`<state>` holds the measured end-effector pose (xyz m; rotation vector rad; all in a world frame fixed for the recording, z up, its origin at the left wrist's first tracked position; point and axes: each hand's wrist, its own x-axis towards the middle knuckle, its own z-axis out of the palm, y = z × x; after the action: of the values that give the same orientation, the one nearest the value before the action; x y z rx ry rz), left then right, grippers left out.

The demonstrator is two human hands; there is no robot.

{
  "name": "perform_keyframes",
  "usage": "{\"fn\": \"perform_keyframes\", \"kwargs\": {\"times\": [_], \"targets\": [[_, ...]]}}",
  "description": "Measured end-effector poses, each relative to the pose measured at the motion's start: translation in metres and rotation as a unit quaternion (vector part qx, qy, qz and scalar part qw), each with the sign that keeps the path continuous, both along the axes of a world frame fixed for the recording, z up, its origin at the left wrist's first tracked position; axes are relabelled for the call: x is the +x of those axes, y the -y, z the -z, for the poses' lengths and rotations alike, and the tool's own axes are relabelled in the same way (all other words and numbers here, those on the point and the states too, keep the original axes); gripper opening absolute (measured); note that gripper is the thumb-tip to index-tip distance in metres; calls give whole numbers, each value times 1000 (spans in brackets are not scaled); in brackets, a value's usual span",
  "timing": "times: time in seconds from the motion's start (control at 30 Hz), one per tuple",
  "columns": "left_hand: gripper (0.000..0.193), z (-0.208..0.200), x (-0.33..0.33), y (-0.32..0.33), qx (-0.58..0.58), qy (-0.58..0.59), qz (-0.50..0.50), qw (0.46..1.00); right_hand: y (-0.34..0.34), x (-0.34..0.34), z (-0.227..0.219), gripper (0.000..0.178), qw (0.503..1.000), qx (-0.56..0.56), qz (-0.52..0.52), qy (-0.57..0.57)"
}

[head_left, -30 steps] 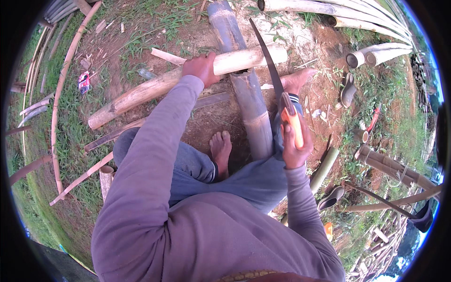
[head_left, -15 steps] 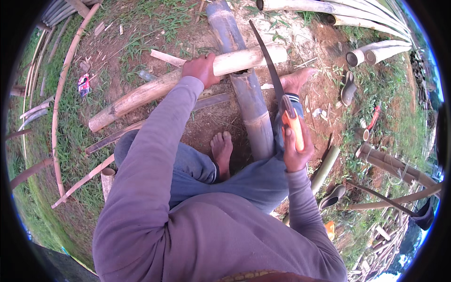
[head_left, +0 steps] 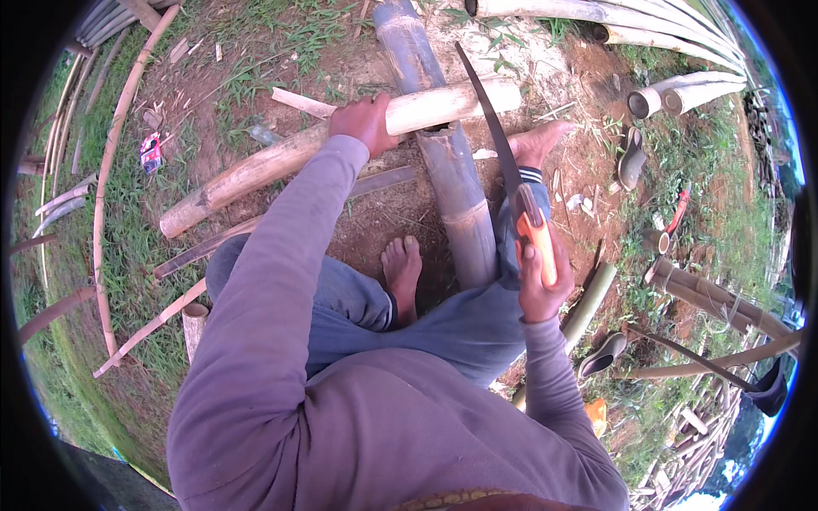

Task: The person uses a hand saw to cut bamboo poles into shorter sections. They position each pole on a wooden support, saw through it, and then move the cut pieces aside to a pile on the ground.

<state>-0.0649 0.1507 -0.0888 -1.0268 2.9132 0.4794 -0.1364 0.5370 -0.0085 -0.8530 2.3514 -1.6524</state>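
Note:
A pale bamboo pole [head_left: 247, 181] lies slantwise across a thick grey bamboo log [head_left: 460, 196], resting in a cut in its upper side. Wrapped over the pole's middle, left of the log, is my left hand [head_left: 362, 125]. My right hand [head_left: 545, 277] grips the orange handle of a pruning saw [head_left: 494, 119], with its dark curved blade angled up and away. That blade passes over the pole near its right end; whether the teeth touch the wood I cannot tell. My bare right foot [head_left: 539, 145] is just right of the log.
Split bamboo strips [head_left: 204, 247] lie under the pole. Long bamboo poles [head_left: 545, 10] are stacked at the far right. A shoe [head_left: 630, 159], another shoe [head_left: 602, 356] and a red-handled tool [head_left: 679, 211] lie on the right. A green bamboo piece [head_left: 590, 307] sits beside my right forearm.
My right hand has drawn the saw slightly back toward my body. My left hand and the pole have hardly moved.

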Motion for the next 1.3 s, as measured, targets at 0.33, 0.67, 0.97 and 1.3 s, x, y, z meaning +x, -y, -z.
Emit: {"fn": "perform_keyframes", "kwargs": {"times": [0.33, 0.67, 0.97, 1.3], "targets": [[68, -14, 3, 2, 33, 32, 1, 999, -3, 11, -8, 46, 1000, 9, 9, 10], [66, -8, -4, -3, 21, 9, 19, 1000, 120, -66, 9, 39, 1000, -14, 13, 6], [68, -10, -2, 8, 58, 32, 8, 998, -21, 21, -2, 47, 994, -46, 23, 100], [74, -11, -1, 19, 80, 55, 27, 995, 10, 1, 17, 45, 999, -19, -5, -49]]}}
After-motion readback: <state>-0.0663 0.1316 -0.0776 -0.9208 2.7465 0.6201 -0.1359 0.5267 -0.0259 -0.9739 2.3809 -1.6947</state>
